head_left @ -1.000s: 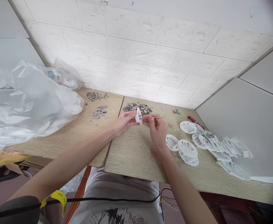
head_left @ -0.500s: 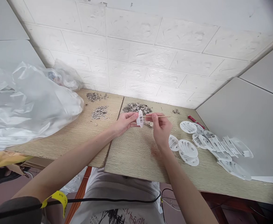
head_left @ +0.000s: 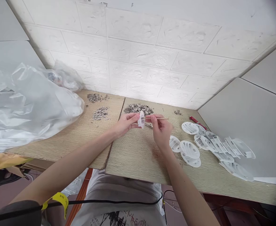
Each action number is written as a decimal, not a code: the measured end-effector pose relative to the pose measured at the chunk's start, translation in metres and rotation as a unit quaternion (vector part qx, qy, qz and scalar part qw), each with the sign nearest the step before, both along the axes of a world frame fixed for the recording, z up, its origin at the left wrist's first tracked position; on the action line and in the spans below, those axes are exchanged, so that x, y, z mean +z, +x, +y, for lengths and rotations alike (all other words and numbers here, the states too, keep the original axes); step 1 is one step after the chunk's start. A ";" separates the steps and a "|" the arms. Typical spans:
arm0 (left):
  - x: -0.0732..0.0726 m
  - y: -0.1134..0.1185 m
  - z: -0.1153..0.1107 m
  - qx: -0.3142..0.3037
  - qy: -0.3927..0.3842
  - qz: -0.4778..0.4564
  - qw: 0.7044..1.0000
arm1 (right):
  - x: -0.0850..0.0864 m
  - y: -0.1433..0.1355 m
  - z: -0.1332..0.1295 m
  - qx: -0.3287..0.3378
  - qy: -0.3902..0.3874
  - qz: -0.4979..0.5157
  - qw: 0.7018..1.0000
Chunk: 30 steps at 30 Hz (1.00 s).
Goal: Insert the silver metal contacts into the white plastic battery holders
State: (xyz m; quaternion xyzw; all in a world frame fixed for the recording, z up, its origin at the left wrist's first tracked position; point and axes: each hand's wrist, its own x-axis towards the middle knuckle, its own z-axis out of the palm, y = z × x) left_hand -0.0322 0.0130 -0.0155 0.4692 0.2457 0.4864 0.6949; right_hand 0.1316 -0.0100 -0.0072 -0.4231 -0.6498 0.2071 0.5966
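Observation:
My left hand point(head_left: 127, 125) is closed on the edge of a round white plastic piece point(head_left: 141, 120), held upright above the table with its slotted face turned to the right. In my right hand point(head_left: 160, 127) a thin wooden stick point(head_left: 162, 118) is pinched between thumb and fingers. Its tip reaches the slotted face; the exact contact is too small to make out. Just behind the hands lies a heap of small metal parts point(head_left: 138, 108). Something slim and shiny shows on the table under the white piece, partly hidden by my right hand.
Similar round white pieces point(head_left: 190, 149) lie spread and overlapping on the right of the table point(head_left: 138, 157), near a red tube-like object point(head_left: 196, 121). Smaller metal heaps point(head_left: 100, 113) lie at left. A large plastic bag point(head_left: 34, 106) covers the left side. A white brick-patterned wall point(head_left: 142, 59) stands behind.
My right hand has moved slightly left with the stick, towards the white piece. My left hand and the piece stay nearly where they were.

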 end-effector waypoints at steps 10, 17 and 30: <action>0.002 0.000 -0.002 -0.011 0.018 0.013 1.000 | 0.000 0.001 0.000 -0.005 0.007 -0.037 0.999; 0.001 0.000 0.000 -0.020 0.004 0.004 1.000 | 0.000 -0.001 0.000 0.006 -0.018 -0.006 1.000; 0.001 -0.006 0.003 -0.025 0.003 -0.003 1.000 | -0.008 0.013 0.015 0.015 -0.158 0.006 0.987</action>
